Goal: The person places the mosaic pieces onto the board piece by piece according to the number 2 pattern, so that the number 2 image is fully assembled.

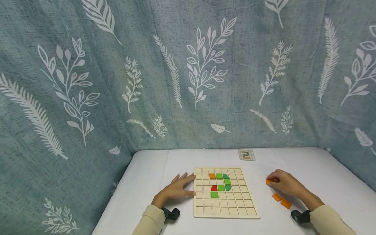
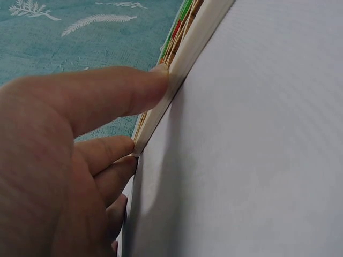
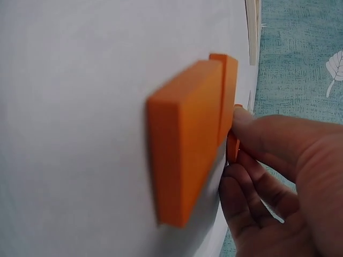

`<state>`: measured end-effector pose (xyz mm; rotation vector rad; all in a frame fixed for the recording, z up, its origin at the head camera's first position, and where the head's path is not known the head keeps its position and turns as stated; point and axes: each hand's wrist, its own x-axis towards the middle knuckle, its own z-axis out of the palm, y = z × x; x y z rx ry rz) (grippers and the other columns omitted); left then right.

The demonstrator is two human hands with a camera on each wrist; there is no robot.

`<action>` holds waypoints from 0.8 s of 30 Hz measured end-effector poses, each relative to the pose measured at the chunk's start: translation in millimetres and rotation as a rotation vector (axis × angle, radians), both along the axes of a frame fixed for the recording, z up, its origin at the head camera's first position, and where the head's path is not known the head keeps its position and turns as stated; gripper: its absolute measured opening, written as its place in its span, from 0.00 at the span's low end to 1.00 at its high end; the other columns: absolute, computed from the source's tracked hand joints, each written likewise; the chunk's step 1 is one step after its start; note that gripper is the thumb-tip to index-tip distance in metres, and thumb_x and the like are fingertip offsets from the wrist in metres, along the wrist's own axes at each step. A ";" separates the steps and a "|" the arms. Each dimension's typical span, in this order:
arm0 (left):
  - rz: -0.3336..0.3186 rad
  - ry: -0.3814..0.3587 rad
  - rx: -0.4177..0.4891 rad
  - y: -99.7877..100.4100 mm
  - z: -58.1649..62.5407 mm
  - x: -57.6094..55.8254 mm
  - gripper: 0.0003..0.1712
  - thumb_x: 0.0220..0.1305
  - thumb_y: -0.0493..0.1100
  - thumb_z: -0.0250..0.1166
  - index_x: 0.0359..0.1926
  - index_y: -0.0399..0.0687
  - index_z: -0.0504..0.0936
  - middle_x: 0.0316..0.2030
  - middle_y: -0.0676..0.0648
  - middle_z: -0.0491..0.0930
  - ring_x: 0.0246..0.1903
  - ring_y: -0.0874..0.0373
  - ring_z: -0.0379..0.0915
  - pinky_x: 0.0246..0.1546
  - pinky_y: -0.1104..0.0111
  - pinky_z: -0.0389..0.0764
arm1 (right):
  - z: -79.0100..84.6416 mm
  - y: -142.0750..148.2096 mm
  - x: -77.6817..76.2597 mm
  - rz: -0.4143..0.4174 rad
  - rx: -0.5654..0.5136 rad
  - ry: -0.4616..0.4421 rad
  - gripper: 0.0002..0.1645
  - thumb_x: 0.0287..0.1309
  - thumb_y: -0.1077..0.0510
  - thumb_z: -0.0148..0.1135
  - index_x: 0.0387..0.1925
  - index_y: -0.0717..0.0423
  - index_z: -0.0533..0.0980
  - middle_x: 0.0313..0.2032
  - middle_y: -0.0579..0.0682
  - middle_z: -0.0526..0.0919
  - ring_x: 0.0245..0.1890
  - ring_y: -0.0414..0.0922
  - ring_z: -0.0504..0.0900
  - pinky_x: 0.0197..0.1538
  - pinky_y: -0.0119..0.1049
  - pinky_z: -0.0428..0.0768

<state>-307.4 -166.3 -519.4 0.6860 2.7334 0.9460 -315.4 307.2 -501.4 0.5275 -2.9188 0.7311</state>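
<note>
A wooden grid board (image 1: 202, 203) lies on the table, with green, red and orange tiles (image 1: 221, 188) set in a curving path near its middle. My left hand (image 1: 176, 190) is at the board's left edge, fingers extended; in the left wrist view the thumb (image 2: 155, 85) touches its rim. Right of the board, my right hand (image 1: 287, 184) pinches a square orange tile (image 1: 268, 181) between thumb and fingers, close over the table. Two more orange tiles lie nearer the wrist, one (image 1: 277, 197) beside the other (image 1: 286, 204); they loom large in the right wrist view.
A small card (image 1: 246, 155) with a printed grid and coloured pattern lies behind the board. White cloth (image 1: 164, 163) covers the table. A blue-green leaf-patterned curtain (image 1: 176, 81) hangs behind and at the sides. Dark wrist cameras (image 1: 171, 213) are worn on both wrists.
</note>
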 end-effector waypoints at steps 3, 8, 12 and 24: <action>0.003 -0.002 0.004 0.4 0.9 -0.4 0.47 0.58 0.61 0.68 0.75 0.52 0.64 0.76 0.50 0.60 0.79 0.47 0.45 0.79 0.47 0.35 | 2.2 -1.6 -1.5 -0.004 0.009 -0.017 0.09 0.55 0.62 0.71 0.39 0.59 0.84 0.31 0.45 0.77 0.30 0.38 0.70 0.30 0.29 0.72; 0.005 -0.006 -0.006 -0.3 0.0 0.3 0.48 0.58 0.62 0.68 0.75 0.53 0.63 0.76 0.50 0.60 0.79 0.47 0.44 0.79 0.47 0.36 | 3.9 -5.0 -2.3 -0.027 -0.002 -0.040 0.10 0.56 0.60 0.70 0.38 0.61 0.82 0.30 0.47 0.76 0.29 0.41 0.70 0.29 0.30 0.70; 0.007 0.004 -0.007 -2.2 0.8 0.7 0.47 0.58 0.61 0.68 0.75 0.52 0.64 0.76 0.49 0.60 0.79 0.45 0.45 0.79 0.45 0.35 | 7.8 -7.9 -2.6 -0.015 -0.018 -0.028 0.11 0.56 0.58 0.71 0.39 0.61 0.81 0.31 0.47 0.77 0.30 0.40 0.70 0.30 0.29 0.71; 0.010 -0.007 -0.011 -2.6 -1.9 -0.1 0.47 0.58 0.64 0.67 0.75 0.56 0.63 0.76 0.52 0.60 0.79 0.50 0.45 0.80 0.49 0.35 | 28.7 -29.8 14.6 0.050 -0.077 -0.046 0.10 0.57 0.59 0.70 0.40 0.58 0.80 0.32 0.46 0.78 0.29 0.36 0.71 0.30 0.29 0.74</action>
